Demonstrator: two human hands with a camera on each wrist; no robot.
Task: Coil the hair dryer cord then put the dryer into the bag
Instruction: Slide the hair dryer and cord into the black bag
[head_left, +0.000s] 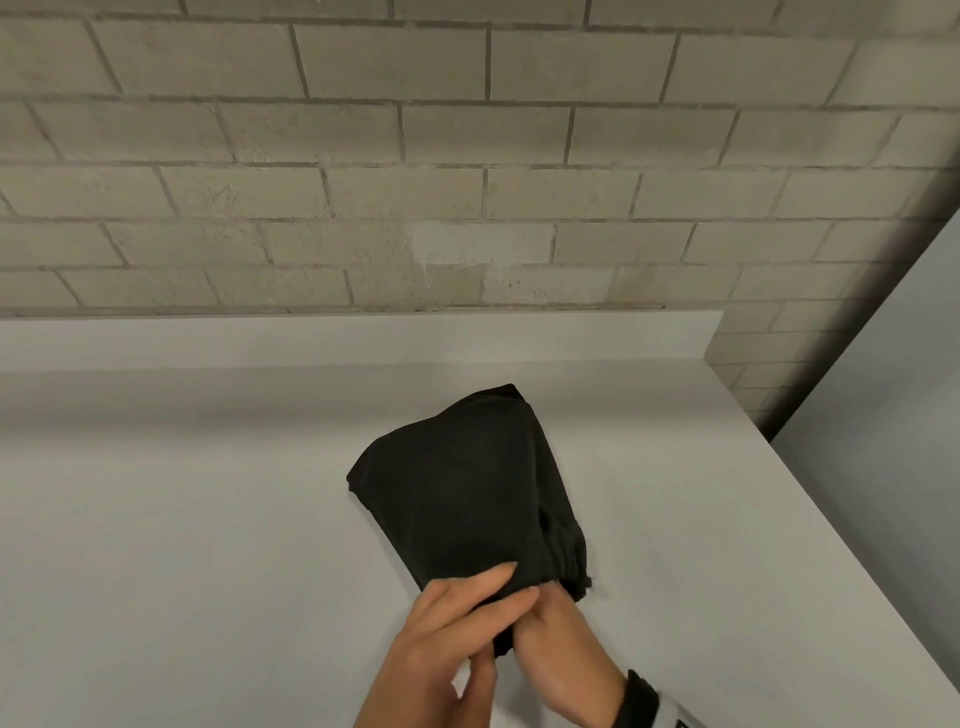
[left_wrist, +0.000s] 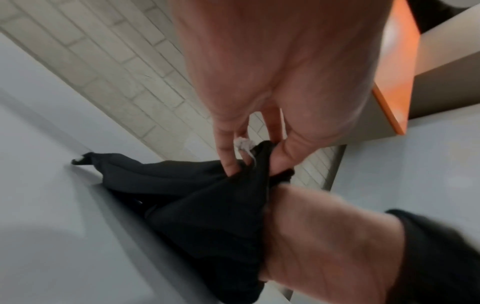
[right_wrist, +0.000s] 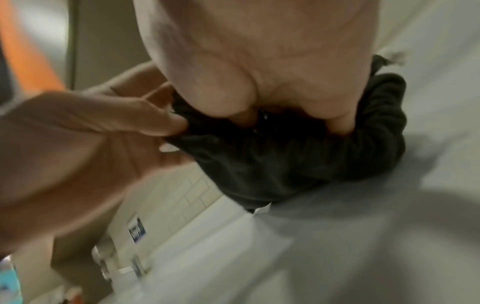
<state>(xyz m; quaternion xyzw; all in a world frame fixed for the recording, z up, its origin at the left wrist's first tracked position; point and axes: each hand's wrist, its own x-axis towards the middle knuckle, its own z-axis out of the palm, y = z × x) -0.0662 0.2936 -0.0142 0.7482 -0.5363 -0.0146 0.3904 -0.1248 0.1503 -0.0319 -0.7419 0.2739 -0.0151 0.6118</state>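
Note:
A black cloth bag (head_left: 467, 483) lies bulging on the white table (head_left: 182, 519), its gathered mouth toward me. My left hand (head_left: 467, 608) pinches the rim of the bag (left_wrist: 207, 205) between thumb and fingers (left_wrist: 228, 156), beside a frayed white drawstring end (left_wrist: 244, 144). My right hand (head_left: 561, 634) reaches into the mouth of the bag (right_wrist: 298, 164). Its fingertips are buried in the fabric, so what they hold is hidden. The hair dryer and its cord are not visible in any view.
A grey brick wall (head_left: 467, 182) rises behind the table's raised back ledge (head_left: 363, 338). The table's right edge (head_left: 810, 499) runs diagonally close to the bag. An orange-faced panel (left_wrist: 394, 72) stands off to the side.

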